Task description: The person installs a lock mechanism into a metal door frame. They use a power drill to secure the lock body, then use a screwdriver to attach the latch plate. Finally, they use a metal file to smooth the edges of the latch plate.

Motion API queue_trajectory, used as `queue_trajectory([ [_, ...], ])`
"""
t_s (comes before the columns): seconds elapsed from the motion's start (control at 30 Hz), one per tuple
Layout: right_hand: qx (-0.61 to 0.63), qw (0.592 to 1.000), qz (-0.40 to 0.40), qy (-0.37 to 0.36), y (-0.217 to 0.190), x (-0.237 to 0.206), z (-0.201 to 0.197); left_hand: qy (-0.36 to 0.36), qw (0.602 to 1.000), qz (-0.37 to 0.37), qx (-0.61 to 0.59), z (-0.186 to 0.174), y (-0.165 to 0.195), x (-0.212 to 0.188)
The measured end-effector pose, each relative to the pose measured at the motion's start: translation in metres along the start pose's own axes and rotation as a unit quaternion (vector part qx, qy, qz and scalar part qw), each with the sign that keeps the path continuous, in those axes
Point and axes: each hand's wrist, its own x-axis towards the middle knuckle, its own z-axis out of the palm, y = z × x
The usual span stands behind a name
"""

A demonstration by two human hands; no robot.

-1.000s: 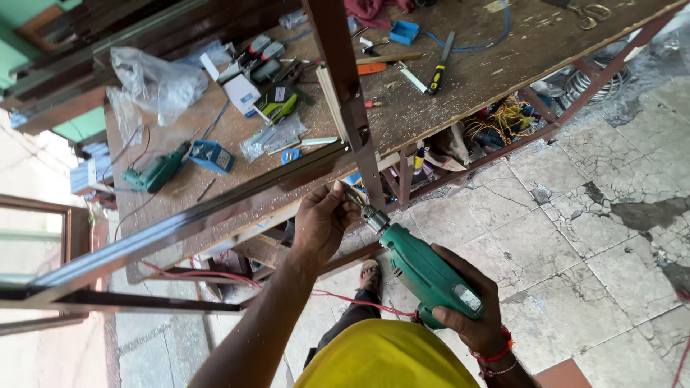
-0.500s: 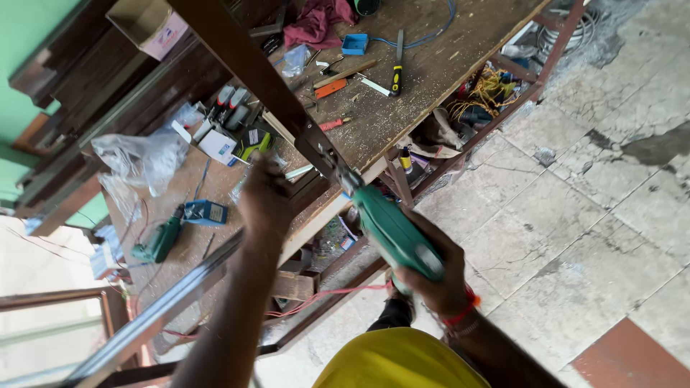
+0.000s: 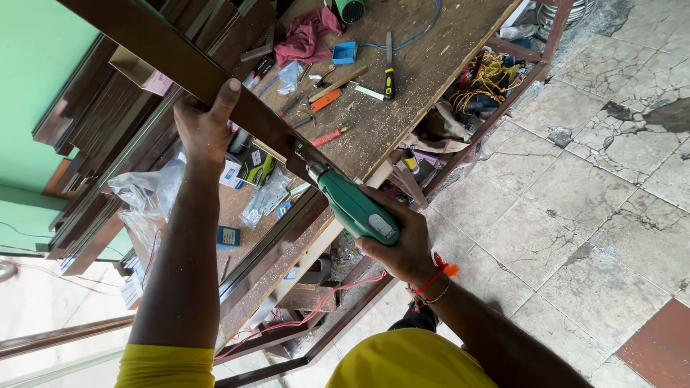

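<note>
Cracked grey stone tiles make up the floor (image 3: 575, 201) on the right, and a green wall (image 3: 36, 86) is seen at the far left, with dark brown metal profiles (image 3: 108, 122) stacked along it. Between them a rough, worn wooden tabletop (image 3: 431, 65) is carried on a rusty red steel frame (image 3: 496, 108). A crumpled clear plastic bag (image 3: 144, 194) lies by the tabletop's left edge; farther right a maroon rag (image 3: 305, 36), a small blue box (image 3: 344, 52) and a yellow-handled screwdriver (image 3: 389, 75) are scattered near its far edge. Tangled yellow wire (image 3: 489, 72) is stuffed on the shelf below the right edge.

A long dark brown bar (image 3: 180, 61), smooth and flat, crosses diagonally above the tabletop. It is gripped by the left hand (image 3: 205, 126), fingers wrapped closed over its edge. The right hand (image 3: 402, 248) is closed around the handle of a green power drill (image 3: 356, 208), whose metal chuck is pressed against the bar's lower end, just right of the left hand.
</note>
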Motion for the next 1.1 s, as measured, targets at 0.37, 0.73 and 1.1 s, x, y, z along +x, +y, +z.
queue_trajectory([
  [0.37,-0.106,0.994,-0.022,-0.005,-0.024,0.007,0.007,0.015,0.999,0.006,0.033,0.005,-0.001,-0.004],
  [0.73,-0.184,0.975,-0.117,-0.04,-0.017,0.022,0.003,0.002,1.0,0.014,0.012,0.002,-0.001,-0.006],
  [1.1,-0.08,0.995,-0.016,-0.059,-0.012,-0.003,-0.028,-0.057,0.986,0.068,0.139,-0.019,0.007,-0.007],
])
